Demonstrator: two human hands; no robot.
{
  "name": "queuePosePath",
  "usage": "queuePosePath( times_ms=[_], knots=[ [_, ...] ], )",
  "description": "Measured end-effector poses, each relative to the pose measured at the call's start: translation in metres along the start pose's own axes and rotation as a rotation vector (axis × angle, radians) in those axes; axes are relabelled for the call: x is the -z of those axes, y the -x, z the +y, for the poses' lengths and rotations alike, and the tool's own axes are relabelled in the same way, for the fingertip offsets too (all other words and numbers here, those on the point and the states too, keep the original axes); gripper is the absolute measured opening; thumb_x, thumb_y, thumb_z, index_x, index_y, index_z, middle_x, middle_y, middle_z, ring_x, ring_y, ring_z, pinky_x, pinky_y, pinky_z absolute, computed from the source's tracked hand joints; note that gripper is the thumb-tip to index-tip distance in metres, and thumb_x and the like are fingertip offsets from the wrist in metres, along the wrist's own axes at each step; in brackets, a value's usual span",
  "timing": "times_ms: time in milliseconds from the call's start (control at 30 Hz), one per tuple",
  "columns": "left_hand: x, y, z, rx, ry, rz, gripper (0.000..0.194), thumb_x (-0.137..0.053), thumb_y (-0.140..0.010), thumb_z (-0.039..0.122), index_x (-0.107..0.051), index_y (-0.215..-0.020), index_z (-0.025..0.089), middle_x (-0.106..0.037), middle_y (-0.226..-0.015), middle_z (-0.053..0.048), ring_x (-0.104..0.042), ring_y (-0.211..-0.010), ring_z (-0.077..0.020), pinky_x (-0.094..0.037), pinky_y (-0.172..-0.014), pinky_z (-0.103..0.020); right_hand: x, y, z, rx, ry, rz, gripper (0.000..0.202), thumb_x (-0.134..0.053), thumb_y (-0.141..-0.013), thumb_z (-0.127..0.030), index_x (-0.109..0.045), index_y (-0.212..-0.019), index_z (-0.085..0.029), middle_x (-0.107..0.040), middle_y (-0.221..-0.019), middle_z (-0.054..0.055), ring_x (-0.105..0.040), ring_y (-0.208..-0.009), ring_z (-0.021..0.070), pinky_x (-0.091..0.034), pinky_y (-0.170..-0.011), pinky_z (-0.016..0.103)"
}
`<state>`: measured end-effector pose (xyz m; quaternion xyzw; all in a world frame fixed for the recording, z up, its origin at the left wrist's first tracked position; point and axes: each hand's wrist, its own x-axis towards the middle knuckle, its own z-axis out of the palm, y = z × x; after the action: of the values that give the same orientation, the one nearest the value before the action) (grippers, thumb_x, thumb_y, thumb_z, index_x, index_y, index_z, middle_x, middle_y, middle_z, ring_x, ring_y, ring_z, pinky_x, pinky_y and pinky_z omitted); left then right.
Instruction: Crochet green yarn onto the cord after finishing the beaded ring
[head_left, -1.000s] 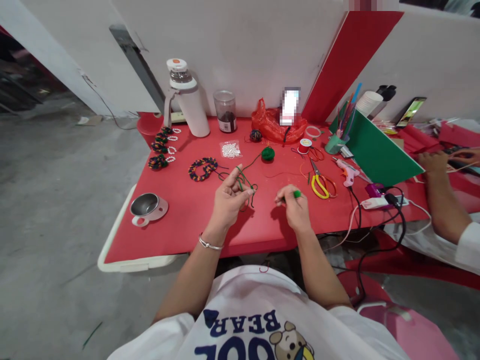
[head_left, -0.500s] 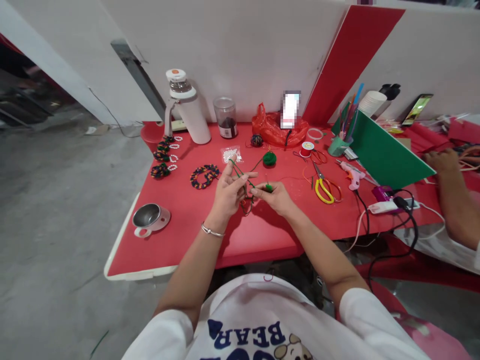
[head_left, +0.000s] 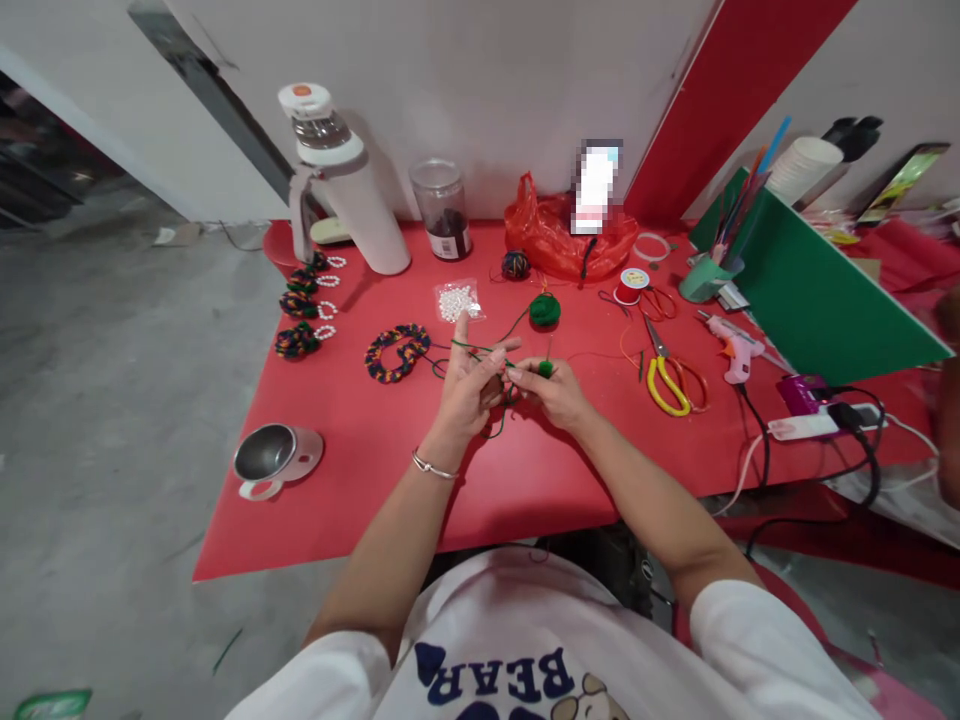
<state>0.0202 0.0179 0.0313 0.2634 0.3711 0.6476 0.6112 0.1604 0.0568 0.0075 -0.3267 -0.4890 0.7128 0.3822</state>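
Observation:
Green yarn (head_left: 481, 348) runs over the raised index finger of my left hand (head_left: 469, 390), whose thumb and other fingers pinch it. Close on the right, my right hand (head_left: 553, 392) grips a thin tool with a green handle (head_left: 546, 369); its fingertips meet the yarn at my left fingers. A loose yarn loop hangs below both hands. Just behind them sits a green yarn ball (head_left: 544, 310). A multicoloured crocheted ring (head_left: 396, 353) lies left of my left hand, and a bag of white beads (head_left: 457, 301) lies behind it.
A metal cup (head_left: 279, 458) stands at the left, a white thermos (head_left: 352, 190) and a jar (head_left: 442, 212) at the back. Several dark scrunchies (head_left: 298, 340) lie at the left edge. Yellow-handled scissors (head_left: 667, 385), a glue gun (head_left: 735, 345) and a power strip (head_left: 825, 423) lie at the right.
The view has shifted and come closer to the table. The yarn over my left index finger now lies flatter, and a yarn loop shows left of that hand. Both hands keep their hold.

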Motion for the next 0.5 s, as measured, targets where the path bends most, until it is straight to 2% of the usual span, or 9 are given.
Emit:
queuePosePath(
  times_ms=[100,200,500],
  knots=[
    [-0.0013,0.0012,-0.001,0.014,-0.002,-0.031,0.125,-0.092,-0.068,0.025,-0.02,-0.169,0.036,-0.083,-0.1,-0.005,-0.031,-0.035,0.0004,-0.016,-0.036,-0.018,0.0001,-0.0019,0.0001,0.012,-0.01,0.061,0.047,-0.089,-0.065,-0.063,-0.072,-0.07,-0.02,-0.05,-0.053,-0.007,-0.043,-0.05,0.0076,-0.034,-0.047,0.023],
    [-0.0001,0.0,-0.0018,0.01,-0.011,-0.001,0.126,-0.092,-0.065,0.019,-0.023,-0.169,0.031,-0.083,-0.088,-0.003,-0.033,-0.035,-0.0008,-0.018,-0.036,-0.017,0.0019,-0.0033,0.0028,0.006,-0.012,0.092,0.046,-0.09,-0.065,-0.061,-0.071,-0.069,-0.019,-0.049,-0.053,-0.007,-0.04,-0.047,0.0062,-0.031,-0.045,0.023],
    [0.0078,-0.0065,-0.0052,0.048,0.008,0.084,0.12,-0.096,-0.064,0.025,-0.033,-0.166,0.025,-0.078,-0.072,0.001,-0.033,-0.034,-0.0023,-0.015,-0.036,-0.018,0.003,-0.0026,0.0028,-0.125,-0.036,0.048,0.04,-0.086,-0.067,-0.055,-0.076,-0.077,-0.019,-0.047,-0.048,-0.009,-0.031,-0.037,0.0047,-0.019,-0.037,0.023]
  ],
)
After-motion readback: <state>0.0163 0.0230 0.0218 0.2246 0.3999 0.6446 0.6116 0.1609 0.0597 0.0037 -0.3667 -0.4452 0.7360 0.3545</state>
